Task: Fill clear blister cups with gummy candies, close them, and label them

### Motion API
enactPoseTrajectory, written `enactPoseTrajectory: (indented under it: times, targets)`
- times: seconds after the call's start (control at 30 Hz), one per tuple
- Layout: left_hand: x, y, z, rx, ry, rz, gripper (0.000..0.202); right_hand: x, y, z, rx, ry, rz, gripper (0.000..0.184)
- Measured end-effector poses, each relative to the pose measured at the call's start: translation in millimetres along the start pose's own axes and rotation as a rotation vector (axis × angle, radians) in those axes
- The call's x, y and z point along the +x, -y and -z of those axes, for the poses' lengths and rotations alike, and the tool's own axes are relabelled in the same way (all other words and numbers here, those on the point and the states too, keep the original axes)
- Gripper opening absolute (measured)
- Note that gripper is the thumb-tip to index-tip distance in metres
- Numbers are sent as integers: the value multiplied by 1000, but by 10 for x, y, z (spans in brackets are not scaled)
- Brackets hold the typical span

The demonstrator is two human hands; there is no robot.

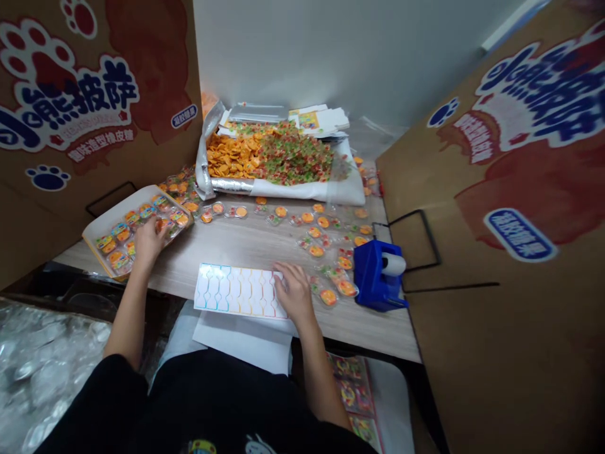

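My left hand (149,244) reaches over an open cardboard box (91,236) at the left, its fingers closed and pointed down among small clear candy packs (117,260). Many of these packs carry colourful labels; an orange piece shows beside the fingertips. What the fingers hold, if anything, is hidden. A white sheet of die-cut labels (241,291), outlined in blue, yellow and red, lies at the table's front edge. My right hand (297,293) grips its right end with curled fingers and the thumb over the sheet. White paper (243,343) shows beneath it, above my lap.
A lined tray (302,190) of orange and red-green gummies stands at the back. Loose candy packs (316,251) are scattered right of centre beside a blue tape dispenser (378,277). Tall printed cartons (520,189) wall both sides. A bag of clear plastic shells (47,359) sits lower left.
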State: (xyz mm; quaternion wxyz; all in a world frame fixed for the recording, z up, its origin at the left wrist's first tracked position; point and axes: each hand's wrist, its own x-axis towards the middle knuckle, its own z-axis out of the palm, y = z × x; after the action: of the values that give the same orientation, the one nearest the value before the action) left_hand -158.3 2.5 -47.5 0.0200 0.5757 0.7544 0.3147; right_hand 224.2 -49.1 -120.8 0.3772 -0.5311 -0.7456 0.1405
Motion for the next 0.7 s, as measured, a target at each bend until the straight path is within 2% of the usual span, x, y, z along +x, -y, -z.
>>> enactPoseTrajectory:
  times: [0.07,0.13,0.17,0.27,0.33,0.37,0.47,0.5,0.53,0.57,0.63,0.7]
  targets:
    - [-75,-146,41,-30,-50,-78,32,-15,-53,15,-37,12,32,33]
    - [-231,-351,11,-108,-24,-233,31,-36,-70,-3,-79,48,68,35]
    - [-334,-462,-34,-154,45,-331,30,-46,-66,-20,-104,65,80,36]
    - [-669,-742,-239,-181,421,-581,39,-63,-27,-80,-179,82,67,36]
    - [-833,-843,-366,-72,605,-612,52,-60,0,-111,-196,64,37,31]
    - [-882,-866,-408,-11,664,-596,51,-53,12,-121,-186,58,24,26]
    - [-902,-894,-418,81,752,-543,19,9,71,-113,-110,44,-1,16]
    - [-876,-911,-376,84,752,-541,11,49,111,-89,-89,25,-6,16]
    - [-840,-942,-310,85,721,-539,13,102,170,-49,-75,-19,-10,17]
    - [-797,-990,-218,85,647,-534,16,166,249,10,-70,-92,-15,16]
    - [-709,-1136,48,82,383,-524,20,323,475,185,-67,-305,-30,17]
    - [-653,-1317,405,56,22,-536,22,481,762,418,-38,-533,-52,33]
